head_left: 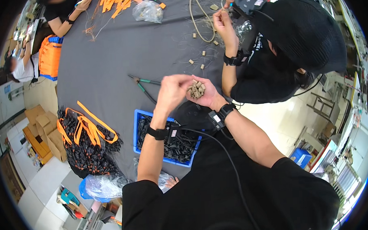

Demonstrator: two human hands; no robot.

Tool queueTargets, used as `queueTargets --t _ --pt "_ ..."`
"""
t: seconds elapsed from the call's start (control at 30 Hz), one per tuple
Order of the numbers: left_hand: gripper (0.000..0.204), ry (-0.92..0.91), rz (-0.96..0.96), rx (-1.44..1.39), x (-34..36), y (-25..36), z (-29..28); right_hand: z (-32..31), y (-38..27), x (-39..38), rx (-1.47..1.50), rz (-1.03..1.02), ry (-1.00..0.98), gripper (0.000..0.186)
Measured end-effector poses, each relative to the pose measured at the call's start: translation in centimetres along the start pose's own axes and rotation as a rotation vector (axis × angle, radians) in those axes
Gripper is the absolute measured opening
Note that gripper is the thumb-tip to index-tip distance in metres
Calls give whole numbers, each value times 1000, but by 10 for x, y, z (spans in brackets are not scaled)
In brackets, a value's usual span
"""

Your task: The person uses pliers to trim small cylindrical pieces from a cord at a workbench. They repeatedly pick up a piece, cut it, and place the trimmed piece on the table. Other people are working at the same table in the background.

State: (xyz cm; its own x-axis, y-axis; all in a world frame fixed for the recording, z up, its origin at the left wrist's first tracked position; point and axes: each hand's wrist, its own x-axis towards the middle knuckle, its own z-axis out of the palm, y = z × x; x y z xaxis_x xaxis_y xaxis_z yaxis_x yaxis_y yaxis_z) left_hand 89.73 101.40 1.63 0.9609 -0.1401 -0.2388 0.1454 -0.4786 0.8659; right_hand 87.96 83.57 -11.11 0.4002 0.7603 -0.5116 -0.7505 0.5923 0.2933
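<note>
A pile of small tan cylindrical pieces (pixel 196 90) lies in my right hand (pixel 209 95), which is cupped palm up above the dark table. My left hand (pixel 173 91) is beside it, back of the hand toward me. Its fingers are curled in at the pile's left edge, and whatever the fingertips pinch is hidden. Just left of my hands rests a pair of green-handled pliers (pixel 144 81), jaws pointing away. Under my left forearm sits a blue bin (pixel 136 129) full of black cord-like pieces (pixel 175 150).
At right, another person (pixel 300 40) works with both hands near a beige cord loop (pixel 196 20); several loose tan pieces (pixel 202 66) are close by. A black bundle with orange straps (pixel 88 144) is at left. Orange strips (pixel 119 3) and a clear bag (pixel 147 12) occupy the far side.
</note>
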Motion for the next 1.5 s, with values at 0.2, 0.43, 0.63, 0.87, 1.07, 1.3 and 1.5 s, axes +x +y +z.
queueTargets --t 0.2,0.43,0.63,0.87,1.07,1.3,1.5 --pt "26 119 59 346 65 -62 23 0 -3 -34 17 -44 -3 35" --pt "24 34 11 411 96 -72 46 5 -1 -76 1 -79 93 33" --pt "22 210 -156 367 14 -83 -6 11 -8 -124 -18 -72 90 34" --pt "30 50 -440 405 -47 -97 -29 11 -5 -148 -55 -51 139 32" --pt "29 118 -523 409 -66 -133 -23 7 3 -175 -36 -69 143 31" --pt "27 -113 -300 299 -48 -91 8 -3 13 -204 -3 -122 151 30" --pt "37 109 128 525 99 -54 24 -14 25 -220 -35 -135 198 31"
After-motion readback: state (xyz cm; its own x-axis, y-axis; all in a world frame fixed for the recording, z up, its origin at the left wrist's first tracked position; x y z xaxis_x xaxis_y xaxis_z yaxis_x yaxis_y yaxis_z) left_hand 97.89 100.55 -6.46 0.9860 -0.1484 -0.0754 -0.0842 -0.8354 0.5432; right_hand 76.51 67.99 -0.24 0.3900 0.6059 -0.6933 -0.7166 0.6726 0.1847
